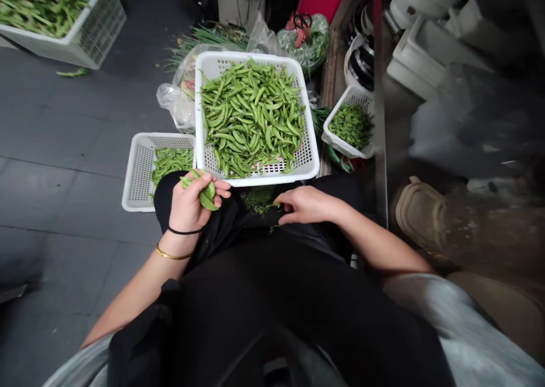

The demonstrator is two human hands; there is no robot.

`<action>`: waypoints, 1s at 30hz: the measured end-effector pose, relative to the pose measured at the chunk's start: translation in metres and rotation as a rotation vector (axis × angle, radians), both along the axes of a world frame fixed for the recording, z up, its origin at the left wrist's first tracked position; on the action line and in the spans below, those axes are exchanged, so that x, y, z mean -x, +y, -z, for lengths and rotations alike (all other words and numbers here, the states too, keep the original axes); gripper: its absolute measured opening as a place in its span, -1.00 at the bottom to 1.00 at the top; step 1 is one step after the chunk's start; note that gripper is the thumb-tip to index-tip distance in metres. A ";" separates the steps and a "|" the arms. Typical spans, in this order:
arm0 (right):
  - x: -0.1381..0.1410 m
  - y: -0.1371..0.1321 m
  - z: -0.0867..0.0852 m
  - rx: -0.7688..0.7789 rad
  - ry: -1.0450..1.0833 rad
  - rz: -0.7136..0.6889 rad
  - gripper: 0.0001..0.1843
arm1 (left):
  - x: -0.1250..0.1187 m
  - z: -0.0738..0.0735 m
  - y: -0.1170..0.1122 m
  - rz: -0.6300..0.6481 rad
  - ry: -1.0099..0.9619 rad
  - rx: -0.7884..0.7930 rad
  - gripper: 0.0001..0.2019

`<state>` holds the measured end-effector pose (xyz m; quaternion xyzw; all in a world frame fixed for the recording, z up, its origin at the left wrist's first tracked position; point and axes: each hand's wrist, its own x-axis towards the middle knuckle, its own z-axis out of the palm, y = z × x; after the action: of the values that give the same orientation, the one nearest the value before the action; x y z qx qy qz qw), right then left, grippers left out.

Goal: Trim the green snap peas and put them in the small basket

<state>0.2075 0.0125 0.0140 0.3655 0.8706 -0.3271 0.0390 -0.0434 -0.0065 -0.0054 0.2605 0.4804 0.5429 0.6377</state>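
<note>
My left hand (191,201) is closed around several green pea pods (207,194), held over my left knee. My right hand (304,204) rests on my black apron between my knees, fingers pinched on a thin green scrap (272,206). Just beyond both hands stands a large white basket (307,159) heaped with green pea pods (253,114). A smaller white basket (138,174) on the floor at its left holds a few pods (172,161).
A small white basket (340,144) of green trimmings sits to the right by a metal counter edge (378,120). Plastic bags (176,100) and chives lie behind. Another basket of pods (91,32) is far left. Someone's beige shoe (419,211) is at right.
</note>
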 end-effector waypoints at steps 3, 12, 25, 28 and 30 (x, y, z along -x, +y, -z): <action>0.001 0.040 0.011 -0.069 -0.101 0.178 -0.62 | 0.002 0.001 0.004 0.192 -0.125 0.071 -0.75; 0.034 0.091 0.043 -0.189 -0.287 0.250 -0.59 | -0.005 0.001 -0.001 0.204 -0.060 0.097 -0.79; 0.014 -0.002 -0.020 -0.006 0.608 0.286 -0.81 | -0.027 -0.011 -0.011 0.528 0.078 -0.033 -0.78; 0.023 0.003 -0.020 -0.118 0.597 0.207 -0.87 | -0.027 -0.017 -0.015 0.534 0.035 -0.030 -0.77; 0.032 0.000 -0.018 -0.249 0.535 0.183 -0.81 | -0.031 -0.017 -0.017 0.490 -0.008 -0.006 -0.77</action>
<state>0.1755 0.0124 0.0325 0.3454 0.8467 -0.3048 -0.2662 -0.0121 -0.0238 0.0119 0.3689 0.3986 0.3747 0.7514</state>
